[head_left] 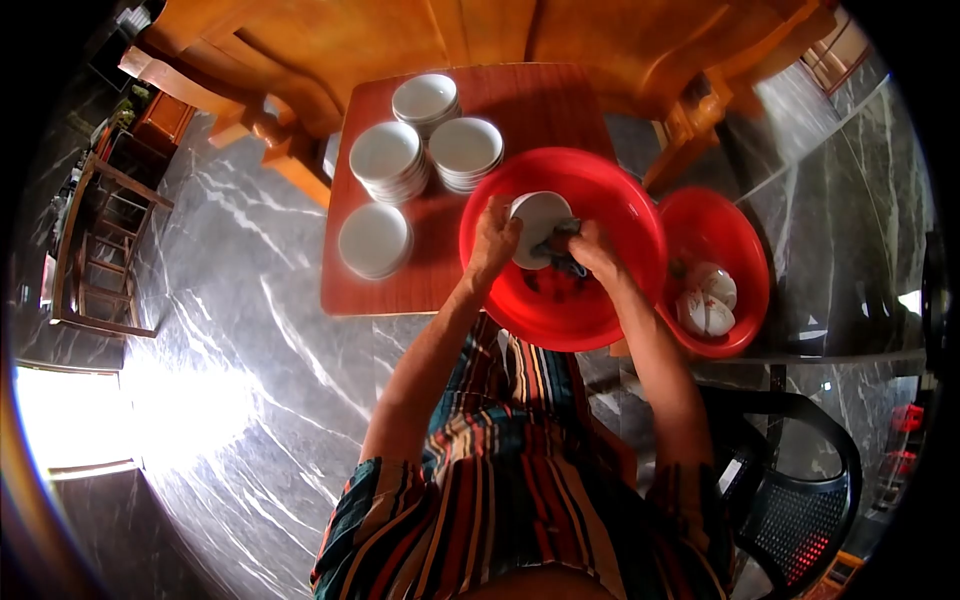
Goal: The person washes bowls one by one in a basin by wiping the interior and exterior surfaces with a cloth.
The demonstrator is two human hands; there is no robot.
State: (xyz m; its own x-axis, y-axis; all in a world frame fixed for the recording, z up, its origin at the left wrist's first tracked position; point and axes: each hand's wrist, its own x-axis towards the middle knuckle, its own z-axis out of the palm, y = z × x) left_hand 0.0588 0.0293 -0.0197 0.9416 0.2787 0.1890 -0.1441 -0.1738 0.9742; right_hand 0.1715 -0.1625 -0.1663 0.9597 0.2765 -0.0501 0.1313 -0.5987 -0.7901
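Observation:
A white bowl (538,222) is held over the large red basin (625,265), its pale inside facing up. My left hand (494,238) grips the bowl's left rim. On the right, my right hand (592,247) is closed on a dark cloth (562,245), which lies against the bowl's right side. The basin rests partly on the reddish-brown table (540,95). Left of the basin stand stacks of white bowls (385,152) and a low stack of white dishes (375,241).
A second red basin (735,225) at the right holds several white pieces (712,300) with coloured marks. Behind the table is a carved wooden bench (490,30). A black chair (800,500) stands at the lower right, and a wooden chair (100,270) at the far left.

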